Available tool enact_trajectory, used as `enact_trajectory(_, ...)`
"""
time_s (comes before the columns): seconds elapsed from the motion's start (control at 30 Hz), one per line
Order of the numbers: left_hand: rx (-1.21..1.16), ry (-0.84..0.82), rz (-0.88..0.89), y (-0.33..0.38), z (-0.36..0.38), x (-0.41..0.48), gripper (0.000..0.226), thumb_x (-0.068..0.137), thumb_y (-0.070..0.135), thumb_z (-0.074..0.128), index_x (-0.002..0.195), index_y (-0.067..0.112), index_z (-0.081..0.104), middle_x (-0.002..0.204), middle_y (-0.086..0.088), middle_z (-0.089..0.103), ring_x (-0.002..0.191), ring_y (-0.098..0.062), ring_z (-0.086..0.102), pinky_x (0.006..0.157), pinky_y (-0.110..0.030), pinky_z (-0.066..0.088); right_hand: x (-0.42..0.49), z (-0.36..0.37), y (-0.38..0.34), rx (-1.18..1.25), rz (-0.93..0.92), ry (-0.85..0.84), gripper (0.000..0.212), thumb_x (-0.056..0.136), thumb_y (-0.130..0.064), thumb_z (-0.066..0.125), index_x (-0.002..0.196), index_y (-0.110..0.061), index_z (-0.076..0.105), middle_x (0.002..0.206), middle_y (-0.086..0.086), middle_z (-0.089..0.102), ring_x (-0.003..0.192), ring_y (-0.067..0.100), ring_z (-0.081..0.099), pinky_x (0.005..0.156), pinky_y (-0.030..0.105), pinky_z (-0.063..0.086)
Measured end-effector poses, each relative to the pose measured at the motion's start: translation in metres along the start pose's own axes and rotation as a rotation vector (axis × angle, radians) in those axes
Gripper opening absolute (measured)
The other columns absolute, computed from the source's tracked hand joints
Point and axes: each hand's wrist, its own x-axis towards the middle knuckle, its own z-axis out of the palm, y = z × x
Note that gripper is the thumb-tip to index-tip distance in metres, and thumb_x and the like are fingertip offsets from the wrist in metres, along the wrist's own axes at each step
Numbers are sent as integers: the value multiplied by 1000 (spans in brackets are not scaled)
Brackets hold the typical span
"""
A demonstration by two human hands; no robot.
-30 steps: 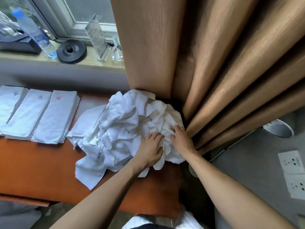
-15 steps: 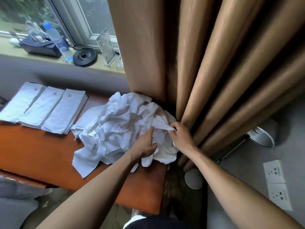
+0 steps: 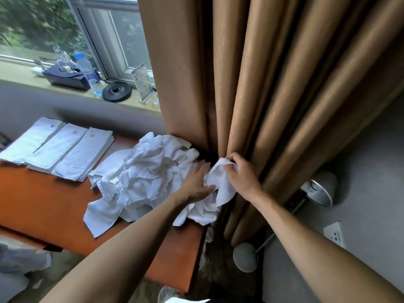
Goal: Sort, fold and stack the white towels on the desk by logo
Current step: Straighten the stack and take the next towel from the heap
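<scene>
Right hand (image 3: 240, 178) grips towel (image 3: 220, 186): fingertips are buried in the cloth, and which logo it bears can't be told. Left hand (image 3: 194, 184), just left of the grip, is blurred; pinching the towel or only touching it, can't tell. Pile (image 3: 148, 171) left of the grip: towels overlap, count unclear. Stacks (image 3: 61, 147) far left of the grip: logos too small to read, outermost stack cut by the frame edge. Curtain (image 3: 262, 84) right behind the grip hides the desk (image 3: 43, 197) corner. Sign (image 3: 141, 82) up-left of the grip: text blurred. Left forearm (image 3: 131, 248) and right forearm (image 3: 306, 243) run out the bottom edge.
</scene>
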Motion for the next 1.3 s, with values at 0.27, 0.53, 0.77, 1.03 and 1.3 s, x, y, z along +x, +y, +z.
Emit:
enact_trajectory(0.27, 34, 189, 76, 45, 11, -14, 23, 105, 30, 46, 112, 15, 62, 108, -3, 69, 103, -24, 63, 93, -46, 49, -7, -51, -17, -18, -118, -20, 12, 95, -18, 63, 101, -22, 73, 93, -15, 73, 91, 4, 67, 77, 21, 50)
enact_trajectory(0.53, 111, 329, -1, 24, 5, -44, 19, 106, 28, 47, 94, 25, 62, 79, 12, 61, 86, -19, 61, 69, -33, 39, -23, -72, 0, -151, -106, -15, 21, 103, -31, 56, 113, -27, 74, 105, -13, 75, 102, 10, 67, 91, 35, 55)
enact_trajectory(0.77, -56, 396, -91, 35, 7, -62, 11, 98, 25, 56, 91, 17, 60, 86, 6, 64, 86, -18, 62, 65, -30, 41, -39, -53, 5, -172, -55, -79, 17, 98, -42, 61, 95, -31, 74, 79, -20, 70, 79, 2, 65, 65, 16, 47)
enact_trajectory(1.03, -418, 410, -312, 43, 27, -72, 59, 98, 52, 50, 71, 1, 59, 61, -5, 59, 54, -21, 58, 42, -27, 44, -59, -30, 15, -88, 91, -67, 48, 96, -50, 66, 68, -14, 53, 55, -7, 55, 53, 6, 51, 50, 18, 36)
enact_trajectory(1.3, -591, 388, -322, 54, 55, -77, 50, 101, 47, 49, 71, 10, 59, 55, 0, 51, 43, -12, 49, 38, -22, 38, -78, -3, 16, 131, 200, -250, 27, 102, -37, 63, 85, -17, 63, 70, -13, 66, 66, 1, 58, 63, 20, 44)
